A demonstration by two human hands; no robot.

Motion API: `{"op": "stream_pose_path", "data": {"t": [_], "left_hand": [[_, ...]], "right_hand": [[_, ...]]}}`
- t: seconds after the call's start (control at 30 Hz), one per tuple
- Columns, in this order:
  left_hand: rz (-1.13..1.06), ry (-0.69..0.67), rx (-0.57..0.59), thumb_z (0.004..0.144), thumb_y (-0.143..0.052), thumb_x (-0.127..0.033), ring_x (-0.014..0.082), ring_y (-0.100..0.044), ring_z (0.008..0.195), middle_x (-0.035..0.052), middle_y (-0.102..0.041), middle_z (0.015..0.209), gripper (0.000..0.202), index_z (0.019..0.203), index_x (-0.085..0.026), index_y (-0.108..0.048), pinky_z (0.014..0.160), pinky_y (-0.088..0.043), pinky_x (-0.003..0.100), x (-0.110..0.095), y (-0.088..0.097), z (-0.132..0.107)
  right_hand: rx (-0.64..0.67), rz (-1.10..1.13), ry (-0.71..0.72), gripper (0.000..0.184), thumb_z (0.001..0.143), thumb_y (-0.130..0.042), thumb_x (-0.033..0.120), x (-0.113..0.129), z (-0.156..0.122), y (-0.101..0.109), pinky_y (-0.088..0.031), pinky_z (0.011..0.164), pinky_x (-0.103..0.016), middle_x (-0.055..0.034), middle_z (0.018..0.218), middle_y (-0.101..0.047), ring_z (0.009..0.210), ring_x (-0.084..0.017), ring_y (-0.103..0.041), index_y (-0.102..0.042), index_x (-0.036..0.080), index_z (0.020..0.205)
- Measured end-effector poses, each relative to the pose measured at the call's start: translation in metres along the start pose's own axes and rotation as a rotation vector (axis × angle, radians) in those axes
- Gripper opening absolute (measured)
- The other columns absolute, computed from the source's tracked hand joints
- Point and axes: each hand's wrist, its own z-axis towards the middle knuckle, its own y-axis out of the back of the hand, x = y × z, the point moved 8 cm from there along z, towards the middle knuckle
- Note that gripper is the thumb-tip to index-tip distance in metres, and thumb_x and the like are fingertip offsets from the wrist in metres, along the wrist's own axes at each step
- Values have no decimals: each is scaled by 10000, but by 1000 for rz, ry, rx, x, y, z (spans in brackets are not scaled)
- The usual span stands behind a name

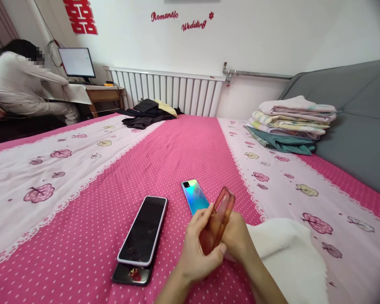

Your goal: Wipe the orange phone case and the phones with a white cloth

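A translucent red phone case [220, 215] is tilted up above the bed, gripped along its edges by my left hand [198, 249]. Behind the case sits my right hand [237, 238], its fingers mostly hidden, so what they hold is unclear. Just beyond my hands lies a shiny blue phone [194, 196], back side up, its lower end covered by my left hand. To the left, a phone with a pale rim [143, 232] rests screen up on top of a dark phone [131, 274]. Beside my right forearm is a white cloth [288, 249].
A pink dotted bedspread [183, 147] stretches ahead. Folded bedding [294, 118] is stacked by the grey headboard [351, 105]. Dark clothes [142, 114] lie at the far edge, near a radiator [167, 90]. A person [22, 84] sits at a desk with a monitor [76, 62].
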Motion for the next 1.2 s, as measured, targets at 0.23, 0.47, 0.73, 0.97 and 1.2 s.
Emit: {"op": "stream_pose_path", "data": {"t": [0.23, 0.47, 0.73, 0.97, 1.2], "left_hand": [[-282, 198, 28, 726, -639, -480, 334, -500, 1159, 148, -513, 1281, 691, 1328, -181, -482, 971, -407, 458, 11, -9, 2], [-580, 328, -102, 690, -688, -391, 307, -494, 1209, 89, -609, 1225, 625, 1268, -198, -553, 1049, -346, 428, 19, -6, -1], [-680, 331, -185, 686, -696, -363, 303, -514, 1190, 98, -599, 1246, 564, 1214, -196, -588, 1037, -363, 420, 30, 4, -2], [-659, 296, -288, 677, -697, -363, 301, -503, 1200, 88, -631, 1196, 503, 1146, -194, -627, 1054, -338, 415, 24, 21, 2], [-895, 380, -215, 741, -545, -437, 263, -500, 1213, 74, -655, 1156, 508, 1205, -234, -588, 1090, -271, 417, 21, 19, 9]], "right_hand": [[-293, -86, 33, 210, 688, -628, 360, -1, -2, 27, -431, 506, -256, -15, 566, -619, 536, -168, -578, -544, 184, 608], [-350, -80, 144, 215, 746, -618, 384, 9, -2, 30, -447, 534, -251, -20, 633, -649, 547, -147, -578, -587, 178, 691], [-187, -117, 57, 157, 692, -618, 302, 6, 0, 12, -441, 538, -255, -13, 583, -645, 553, -168, -606, -555, 195, 596], [17, -245, 58, 192, 626, -631, 221, 3, -4, -7, -297, 412, -210, 35, 449, -538, 425, -116, -466, -512, 205, 476], [93, 111, 43, 193, 707, -652, 321, 10, -1, 12, -386, 482, -206, 29, 563, -604, 506, -110, -538, -539, 186, 630]]}}
